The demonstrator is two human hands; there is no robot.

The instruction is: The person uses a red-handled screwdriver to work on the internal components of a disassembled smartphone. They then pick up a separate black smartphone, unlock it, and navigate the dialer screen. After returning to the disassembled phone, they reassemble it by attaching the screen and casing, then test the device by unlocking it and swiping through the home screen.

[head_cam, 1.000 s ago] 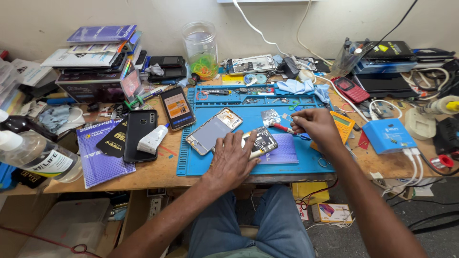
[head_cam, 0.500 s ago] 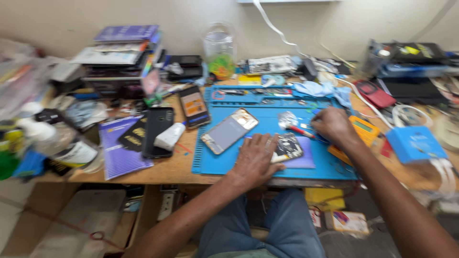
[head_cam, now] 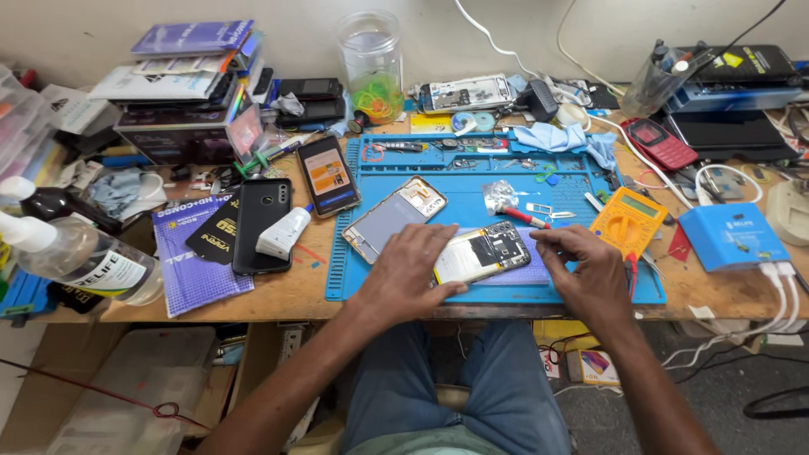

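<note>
Item: opened phone [head_cam: 483,254], back off, circuit board bare, lying on the blue mat [head_cam: 506,190] at its near edge. I see the left hand [head_cam: 407,271] flat, grip empty, palm pinning the phone's left end. Right hand [head_cam: 587,268] just right of the phone, grip narrow; what it pinches I cannot tell. Risks: palm pressure could flex the board; loose small parts on the mat behind the phone could get swept away.
</note>
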